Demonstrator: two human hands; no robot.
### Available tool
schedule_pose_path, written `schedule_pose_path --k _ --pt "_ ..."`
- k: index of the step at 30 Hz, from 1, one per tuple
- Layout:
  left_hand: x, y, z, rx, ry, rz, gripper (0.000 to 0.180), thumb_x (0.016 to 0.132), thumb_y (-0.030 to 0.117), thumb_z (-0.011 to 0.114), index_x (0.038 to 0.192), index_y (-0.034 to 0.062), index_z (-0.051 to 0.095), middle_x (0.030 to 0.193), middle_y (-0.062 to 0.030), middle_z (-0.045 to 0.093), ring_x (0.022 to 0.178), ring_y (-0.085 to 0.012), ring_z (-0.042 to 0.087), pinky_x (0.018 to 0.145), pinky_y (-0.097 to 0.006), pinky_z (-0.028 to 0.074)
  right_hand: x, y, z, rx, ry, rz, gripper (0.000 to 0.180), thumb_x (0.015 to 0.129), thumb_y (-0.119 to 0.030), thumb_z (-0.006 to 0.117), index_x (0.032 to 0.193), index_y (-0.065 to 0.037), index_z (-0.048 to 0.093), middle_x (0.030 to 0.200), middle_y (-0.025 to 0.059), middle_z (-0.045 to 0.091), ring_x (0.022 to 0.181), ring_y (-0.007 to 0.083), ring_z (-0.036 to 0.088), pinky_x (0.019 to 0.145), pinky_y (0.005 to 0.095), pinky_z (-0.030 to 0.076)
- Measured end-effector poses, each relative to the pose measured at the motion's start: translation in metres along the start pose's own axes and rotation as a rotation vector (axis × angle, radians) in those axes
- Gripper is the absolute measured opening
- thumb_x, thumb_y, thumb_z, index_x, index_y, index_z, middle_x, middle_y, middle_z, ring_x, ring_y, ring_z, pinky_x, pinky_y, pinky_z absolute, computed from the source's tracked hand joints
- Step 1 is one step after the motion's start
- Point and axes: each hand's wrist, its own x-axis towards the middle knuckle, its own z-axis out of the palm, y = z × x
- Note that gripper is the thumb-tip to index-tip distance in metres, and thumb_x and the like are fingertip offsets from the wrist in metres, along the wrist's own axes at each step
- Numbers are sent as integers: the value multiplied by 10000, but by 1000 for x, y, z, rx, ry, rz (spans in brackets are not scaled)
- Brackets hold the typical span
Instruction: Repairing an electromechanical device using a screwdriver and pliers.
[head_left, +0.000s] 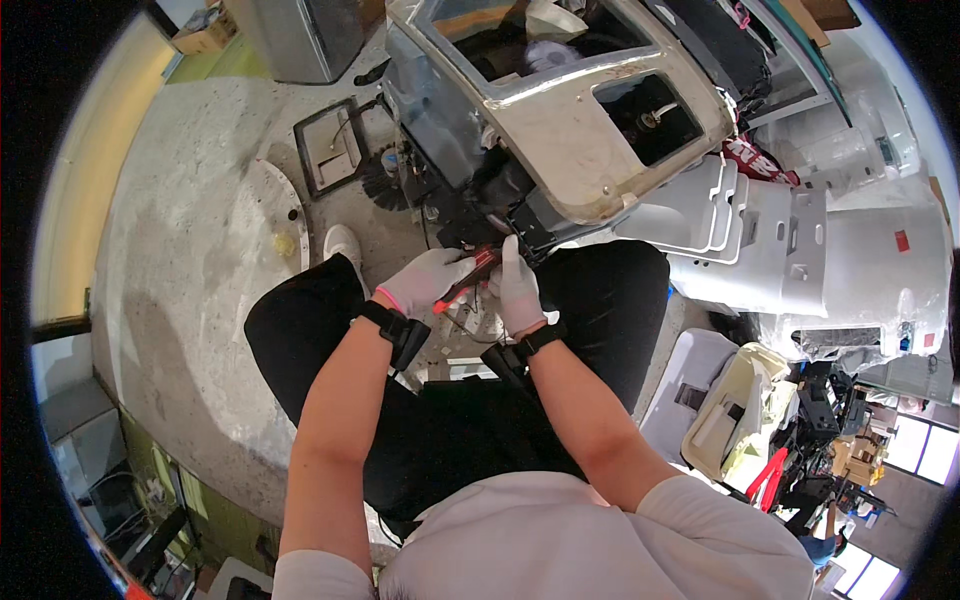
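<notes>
1. Beige-fronted machine [545,140], the landmark.
2. Red-and-black hand tool [482,266], just off the machine's near edge.
3. Left hand [428,281], gloved, near the machine, clamped on the tool.
4. Right hand [518,288], gloved, near the machine, beside the tool; its grip cannot be told.
5. White panels [745,245], right of the machine.

To the right of the grip of the white-gloved right hand [519,288] and farther forward, large white block letters are borne by a crumpled, glossy red item [760,162], on which no complete word can be made out. Farther to the right of that grip, a small red rectangular label [902,240] is seen on a large white, plastic-wrapped panel [868,275]; any print on the label is too small to be read.
</notes>
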Motion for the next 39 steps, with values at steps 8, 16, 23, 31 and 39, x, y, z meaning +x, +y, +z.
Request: schedule_pose_path --k 8,16,23,31,39 --pt "11 -11 5 -129 207 -14 662 899 571 469 1109 -52 548 787 -50 577 694 -119 522 635 -266 437 -2 2 -1 381 -296 211 408 889 -462 570 962 -62 606 627 -34 440 582 98 414 594 266 384" --pt "-12 17 1 408 64 48 692 783 442 656 1189 -95 498 880 -177 645 818 -214 605 757 -327 465 2 -2 8 -248 13 -70 671 840 -577 556 1000 71 621 883 120 640 794 193 564 750 312 442" --pt "0 -12 -10 -152 57 53 503 880 433 585 1082 -27 567 817 -67 644 672 -113 615 596 -253 482 6 16 3 144 -138 98 630 870 -569 518 985 42 622 861 41 610 728 170 516 734 303 445" --pt "-8 13 1 518 137 26 768 680 492 737 1148 -68 498 1029 -271 605 1000 -376 590 876 -389 446 0 7 7 -131 -96 -93 532 871 -535 555 999 -26 642 748 35 575 652 117 483 634 282 416" --pt "-4 9 -4 438 150 -7 587 759 357 677 1134 -63 514 987 -201 629 862 -257 629 734 -334 489 3 10 4 258 -141 114 444 864 -509 586 869 -66 595 659 -16 484 581 84 417 523 257 321"
